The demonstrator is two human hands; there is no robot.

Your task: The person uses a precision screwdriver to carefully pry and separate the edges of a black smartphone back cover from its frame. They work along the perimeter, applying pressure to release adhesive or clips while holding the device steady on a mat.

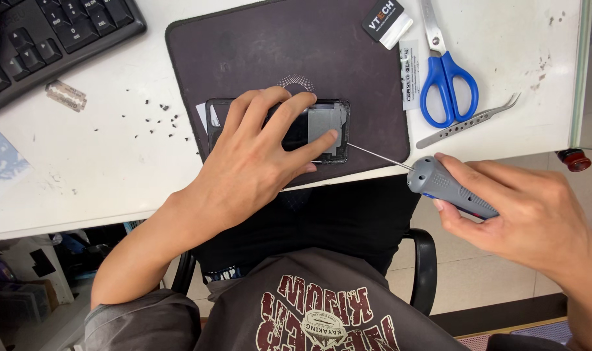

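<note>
Bright, even light from overhead fills the view, and the white table (101, 175) shows almost washed out. Shadows are soft and short: a faint one lies under the left hand (257, 156) on the dark mat (244, 52). Focus is sharp throughout. Mild wide-angle bending shows toward the table's far corners.

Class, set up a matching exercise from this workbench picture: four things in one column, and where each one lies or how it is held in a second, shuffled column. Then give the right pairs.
Things
1. opened phone
2. screwdriver
3. scissors
4. keyboard

Places
A. top left corner of the white table
B. gripped in the right hand
C. on the dark mat, pressed down by the left hand
D. on the table to the right of the mat, above the tweezers

Pairs: 1-C, 2-B, 3-D, 4-A
</note>
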